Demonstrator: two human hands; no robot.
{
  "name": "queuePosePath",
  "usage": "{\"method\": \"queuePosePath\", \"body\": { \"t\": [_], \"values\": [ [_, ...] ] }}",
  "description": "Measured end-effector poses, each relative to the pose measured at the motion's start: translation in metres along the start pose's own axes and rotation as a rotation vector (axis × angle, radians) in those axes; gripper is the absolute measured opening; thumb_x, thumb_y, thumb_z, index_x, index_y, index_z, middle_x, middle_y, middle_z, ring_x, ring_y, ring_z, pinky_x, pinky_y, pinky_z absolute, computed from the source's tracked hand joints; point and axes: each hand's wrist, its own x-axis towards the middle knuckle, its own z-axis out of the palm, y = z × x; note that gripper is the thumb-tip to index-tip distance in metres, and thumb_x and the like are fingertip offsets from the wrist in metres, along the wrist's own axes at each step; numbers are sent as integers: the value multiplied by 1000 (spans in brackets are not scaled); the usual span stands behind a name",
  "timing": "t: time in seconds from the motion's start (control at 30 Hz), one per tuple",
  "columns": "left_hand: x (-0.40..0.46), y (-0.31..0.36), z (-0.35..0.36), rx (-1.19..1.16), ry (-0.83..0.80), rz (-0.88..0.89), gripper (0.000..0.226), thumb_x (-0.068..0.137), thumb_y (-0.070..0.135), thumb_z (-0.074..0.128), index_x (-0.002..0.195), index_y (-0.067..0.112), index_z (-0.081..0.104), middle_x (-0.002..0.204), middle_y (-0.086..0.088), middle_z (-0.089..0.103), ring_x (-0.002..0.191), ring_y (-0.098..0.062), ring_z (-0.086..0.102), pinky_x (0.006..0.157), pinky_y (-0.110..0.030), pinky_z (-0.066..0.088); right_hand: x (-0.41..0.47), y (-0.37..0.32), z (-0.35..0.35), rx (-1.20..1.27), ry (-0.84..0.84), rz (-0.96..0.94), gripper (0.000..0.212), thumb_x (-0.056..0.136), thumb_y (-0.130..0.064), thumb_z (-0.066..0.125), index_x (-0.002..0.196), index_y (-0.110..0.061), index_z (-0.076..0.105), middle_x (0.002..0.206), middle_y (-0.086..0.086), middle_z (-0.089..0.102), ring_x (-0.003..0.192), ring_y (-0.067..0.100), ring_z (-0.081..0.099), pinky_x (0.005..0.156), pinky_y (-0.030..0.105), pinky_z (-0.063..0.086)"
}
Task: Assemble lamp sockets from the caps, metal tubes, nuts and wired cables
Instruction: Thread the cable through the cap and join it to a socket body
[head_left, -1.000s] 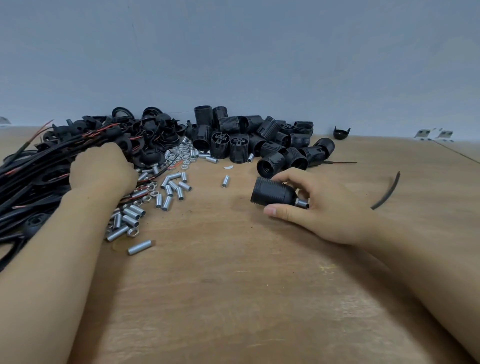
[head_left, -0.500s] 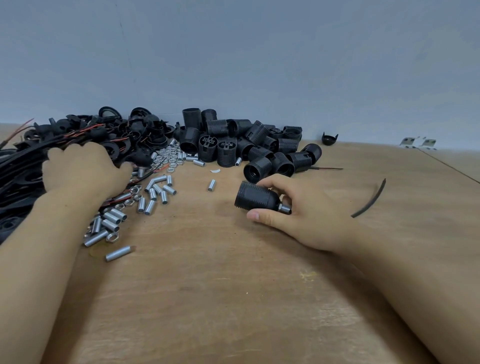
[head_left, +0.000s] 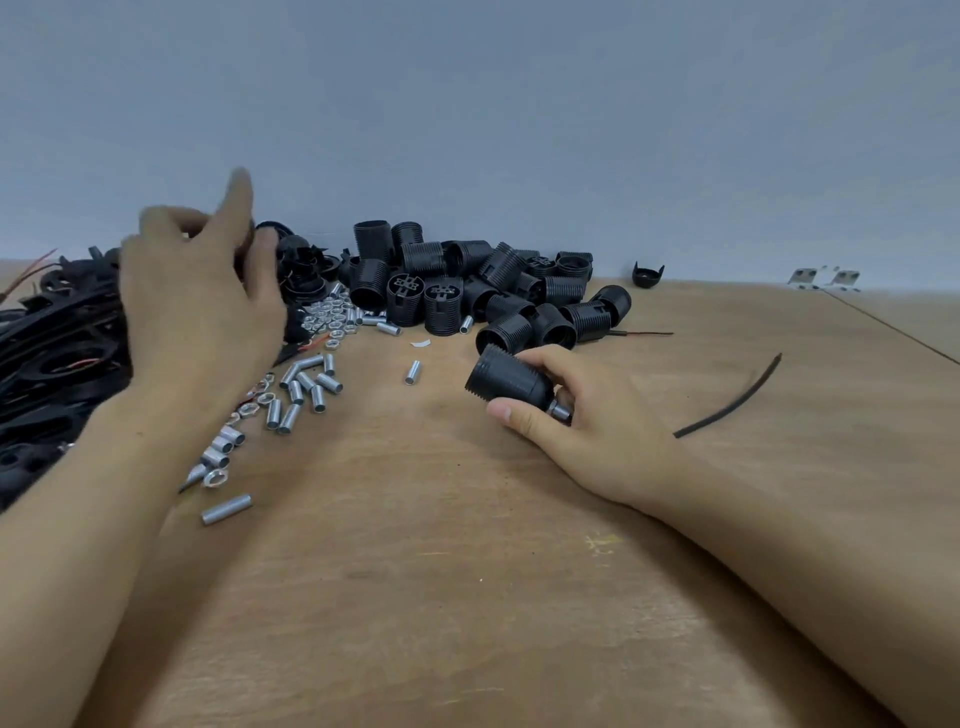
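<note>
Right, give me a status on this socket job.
Done: the right hand holds a black cap with a metal tube already fitted. In hand: the left hand is over the wired cables, blurred. Left: the cable itself, plus the heap of caps.

Single head-worn view, forward and down, close over wooden tabletop toward wall.

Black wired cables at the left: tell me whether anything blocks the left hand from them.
Nothing visible does. The left hand hangs blurred directly over the tangled black wired cables; its grip is unclear. The silver metal tubes lie beside it.
</note>
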Motion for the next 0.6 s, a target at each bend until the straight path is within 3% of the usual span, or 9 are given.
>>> {"method": "queuePosePath", "body": {
  "t": [0.07,0.17,0.23,0.3,0.37,0.43,0.53,0.6],
  "values": [
    [-24,42,3,-376,-153,52,37,105,36,41,140,39,50,109,-4,58,100,-14,54,95,-35,44,-4,-1,-1,35,23,-52,38,89,-44,67,119,-24,54,98,-12,64,87,11,63,77,42,52],
    [-67,89,16,-769,-464,-77,28,107,36,35,116,34,62,92,8,67,83,-8,62,78,-33,53,-10,-5,-1,59,57,-127,42,86,-41,71,115,-22,49,100,-12,63,83,13,63,72,37,53],
    [-75,97,22,-876,-584,-174,39,107,40,31,109,31,69,88,15,71,87,-3,66,83,-30,54,-11,-6,-1,-11,67,-196,41,83,-39,73,113,-19,52,97,-16,61,80,6,60,69,23,49],
    [-72,96,28,-912,-672,-237,34,108,23,39,113,22,73,98,13,73,98,-4,66,95,-37,51,-10,-4,-2,-56,73,-194,40,81,-34,76,111,-16,56,97,-16,60,78,2,57,68,16,43],
    [-68,90,32,-1039,-705,-399,29,103,7,43,115,9,69,115,-7,69,111,-20,65,100,-46,50,-7,-3,-3,-71,82,-163,38,79,-26,81,106,-13,59,98,-16,60,78,-7,55,69,10,40],
    [-69,87,33,-1206,-741,-495,29,106,11,37,113,5,64,120,-18,63,119,-34,60,95,-46,54,-5,-4,-4,-88,90,-133,36,77,-21,84,103,-12,61,101,-16,60,80,-17,51,73,4,37],
    [-71,83,37,-1285,-800,-435,30,107,17,37,129,19,58,104,4,71,115,-23,65,92,-41,57,-4,-6,-5,-108,156,-126,37,76,-24,84,103,-12,62,100,-11,63,77,-15,50,74,3,35],
    [-68,80,39,-1343,-841,-430,33,106,21,41,135,24,55,105,9,74,115,-18,66,93,-37,56,-5,-8,-5,-144,185,-133,37,75,-23,84,102,-12,62,102,-5,66,72,-5,49,75,2,35]
  ]
}}
